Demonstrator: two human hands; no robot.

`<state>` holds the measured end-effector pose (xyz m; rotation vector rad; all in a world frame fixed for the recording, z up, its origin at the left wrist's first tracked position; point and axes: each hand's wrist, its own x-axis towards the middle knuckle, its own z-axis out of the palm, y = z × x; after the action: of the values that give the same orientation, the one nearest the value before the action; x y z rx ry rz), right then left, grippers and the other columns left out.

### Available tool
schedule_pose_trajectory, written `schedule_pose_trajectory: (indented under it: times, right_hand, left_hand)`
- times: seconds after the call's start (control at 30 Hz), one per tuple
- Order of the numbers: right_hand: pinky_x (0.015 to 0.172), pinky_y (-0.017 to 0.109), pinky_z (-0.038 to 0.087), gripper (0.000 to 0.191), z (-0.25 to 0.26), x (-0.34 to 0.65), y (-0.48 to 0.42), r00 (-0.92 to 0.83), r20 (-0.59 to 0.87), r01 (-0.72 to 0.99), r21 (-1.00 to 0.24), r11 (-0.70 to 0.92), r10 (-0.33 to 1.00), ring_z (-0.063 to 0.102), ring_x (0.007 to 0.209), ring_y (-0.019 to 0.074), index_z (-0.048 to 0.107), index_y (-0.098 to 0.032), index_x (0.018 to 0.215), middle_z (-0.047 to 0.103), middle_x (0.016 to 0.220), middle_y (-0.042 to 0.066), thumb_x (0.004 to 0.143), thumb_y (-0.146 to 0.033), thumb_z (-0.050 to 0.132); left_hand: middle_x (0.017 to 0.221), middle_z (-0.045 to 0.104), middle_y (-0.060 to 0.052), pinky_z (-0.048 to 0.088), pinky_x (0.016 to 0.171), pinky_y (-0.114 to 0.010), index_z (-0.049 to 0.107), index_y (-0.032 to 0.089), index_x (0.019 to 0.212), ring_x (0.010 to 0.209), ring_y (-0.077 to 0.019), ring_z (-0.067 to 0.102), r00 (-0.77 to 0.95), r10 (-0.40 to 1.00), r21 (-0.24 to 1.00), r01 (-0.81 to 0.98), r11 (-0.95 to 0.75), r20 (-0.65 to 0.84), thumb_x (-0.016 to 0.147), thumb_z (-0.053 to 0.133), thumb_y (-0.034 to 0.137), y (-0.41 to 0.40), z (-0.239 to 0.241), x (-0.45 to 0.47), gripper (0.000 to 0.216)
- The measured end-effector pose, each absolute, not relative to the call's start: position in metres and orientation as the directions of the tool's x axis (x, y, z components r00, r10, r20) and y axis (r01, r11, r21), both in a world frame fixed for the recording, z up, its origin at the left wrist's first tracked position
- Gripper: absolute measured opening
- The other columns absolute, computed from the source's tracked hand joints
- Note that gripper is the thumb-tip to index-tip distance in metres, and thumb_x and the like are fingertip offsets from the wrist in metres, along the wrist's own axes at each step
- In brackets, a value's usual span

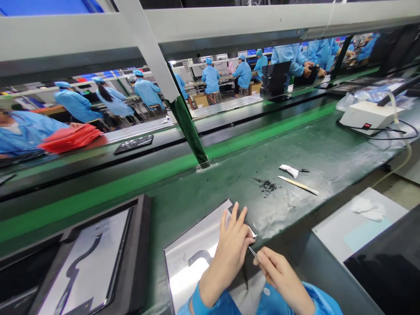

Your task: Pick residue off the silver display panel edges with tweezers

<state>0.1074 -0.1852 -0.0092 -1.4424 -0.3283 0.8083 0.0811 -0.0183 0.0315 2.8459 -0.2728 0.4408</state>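
Observation:
A flat silver display panel [183, 258] with thin dark edges lies tilted on the green bench in front of me. My left hand [228, 247] rests on its right part, fingers stretched out over the surface and thumb near the corner. Just off that corner, my right hand [278, 271] pinches slim metal tweezers [252, 253], their tip reaching the panel's edge beside my left thumb. The tip itself is hidden by the left hand. A curved grey strip [200, 257] shows on the panel, partly covered by my left wrist.
At left, a black foam tray [142, 236] holds another silver panel [98, 253]. Black scraps [267, 187], a pale-handled craft knife [298, 185] and a white wrapped piece [289, 170] lie to the right. A green-wrapped post [188, 131] rises behind. Co-workers sit beyond the conveyor.

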Motion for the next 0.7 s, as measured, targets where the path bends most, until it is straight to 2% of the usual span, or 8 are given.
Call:
schedule_pose_trajectory:
  times: [0.1, 0.23, 0.37, 0.47, 0.6, 0.7]
  right_hand:
    - [0.043, 0.02, 0.019, 0.053, -0.012, 0.105, -0.184, 0.712, -0.243, -0.306, -0.952, -0.02, 0.659, 0.025, 0.046, 0.0059, 0.049, -0.021, 0.077, 0.035, 0.059, -0.01, 0.08, -0.072, 0.061]
    - [0.038, 0.02, 0.016, 0.057, -0.007, 0.103, -0.181, 0.705, -0.293, -0.356, -0.934, -0.034, 0.646, 0.023, 0.038, 0.0037, 0.044, -0.022, 0.068, 0.037, 0.054, -0.011, 0.077, -0.076, 0.059]
    - [0.036, 0.019, 0.016, 0.062, 0.001, 0.103, -0.182, 0.689, -0.362, -0.419, -0.906, -0.062, 0.629, 0.025, 0.037, 0.0039, 0.052, -0.02, 0.071, 0.039, 0.051, -0.01, 0.07, -0.081, 0.06]
    - [0.036, 0.019, 0.015, 0.067, 0.002, 0.103, -0.181, 0.668, -0.412, -0.472, -0.878, -0.074, 0.62, 0.022, 0.037, 0.0043, 0.055, -0.019, 0.075, 0.034, 0.047, -0.012, 0.067, -0.086, 0.058]
    - [0.037, 0.018, 0.011, 0.066, -0.001, 0.103, -0.178, 0.657, -0.391, -0.493, -0.87, -0.025, 0.645, 0.014, 0.038, 0.0028, 0.045, -0.022, 0.072, 0.025, 0.044, -0.016, 0.063, -0.085, 0.062]
    - [0.036, 0.017, 0.012, 0.064, -0.002, 0.104, -0.179, 0.663, -0.361, -0.464, -0.885, -0.017, 0.656, 0.017, 0.036, 0.0011, 0.044, -0.022, 0.07, 0.036, 0.045, -0.013, 0.065, -0.082, 0.065]
  left_hand:
    - [0.141, 0.057, -0.015, 0.03, 0.111, -0.069, 0.056, 0.019, 0.087, 0.149, -0.0344, 0.02, 0.945, -0.101, 0.278, -0.192, -0.941, 0.31, 0.096, 0.042, 0.006, -0.017, 0.029, 0.078, 0.021]
    - [0.141, 0.057, -0.016, 0.03, 0.111, -0.069, 0.054, 0.019, 0.089, 0.149, -0.0345, 0.02, 0.954, -0.052, 0.334, -0.154, -0.93, 0.295, 0.097, 0.042, 0.007, -0.017, 0.028, 0.075, 0.018]
    - [0.142, 0.056, -0.016, 0.029, 0.111, -0.069, 0.053, 0.019, 0.09, 0.149, -0.0352, 0.021, 0.958, -0.032, 0.36, -0.138, -0.923, 0.285, 0.097, 0.043, 0.007, -0.016, 0.027, 0.075, 0.017]
    - [0.142, 0.055, -0.016, 0.029, 0.111, -0.07, 0.053, 0.019, 0.089, 0.149, -0.0355, 0.02, 0.961, -0.033, 0.371, -0.137, -0.918, 0.275, 0.097, 0.042, 0.007, -0.016, 0.026, 0.075, 0.018]
    - [0.144, 0.054, -0.015, 0.029, 0.111, -0.069, 0.054, 0.019, 0.091, 0.149, -0.0353, 0.021, 0.962, -0.031, 0.382, -0.137, -0.914, 0.27, 0.096, 0.044, 0.008, -0.015, 0.025, 0.075, 0.016]
    - [0.146, 0.053, -0.013, 0.029, 0.112, -0.068, 0.055, 0.02, 0.095, 0.149, -0.0347, 0.021, 0.961, -0.018, 0.384, -0.127, -0.914, 0.275, 0.096, 0.045, 0.009, -0.015, 0.024, 0.074, 0.015]
